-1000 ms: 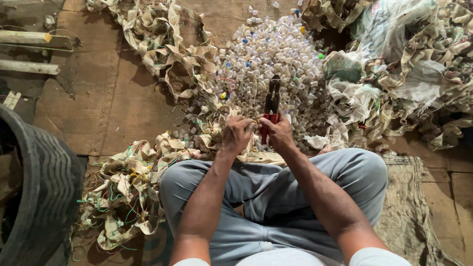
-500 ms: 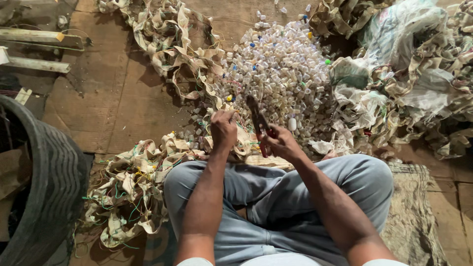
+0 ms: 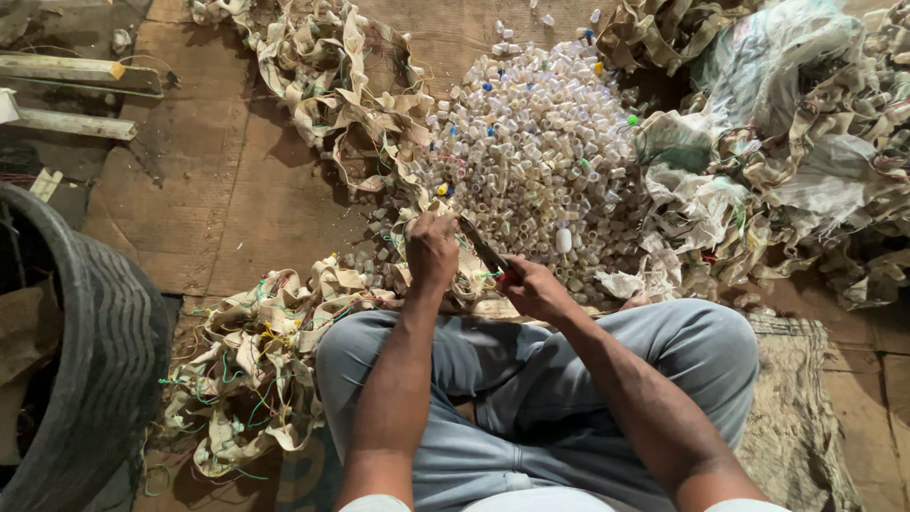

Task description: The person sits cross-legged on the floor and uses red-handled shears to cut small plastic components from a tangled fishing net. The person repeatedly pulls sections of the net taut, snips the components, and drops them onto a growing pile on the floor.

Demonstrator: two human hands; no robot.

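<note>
We note a heap of small pale plastic caps (image 3: 540,152) ahead, tangled beige strips with coloured wires (image 3: 251,365) at left. Left hand (image 3: 431,248) fingers curled shut on strip material; right hand (image 3: 536,287) fingers closed around red-handled pliers (image 3: 485,254), just above the knees. Since half a second ago, the pliers have tilted lower.

A black tyre (image 3: 90,351) is lying at the left, wooden planks (image 3: 76,71) resting beyond it on the brown floor (image 3: 218,190).
</note>
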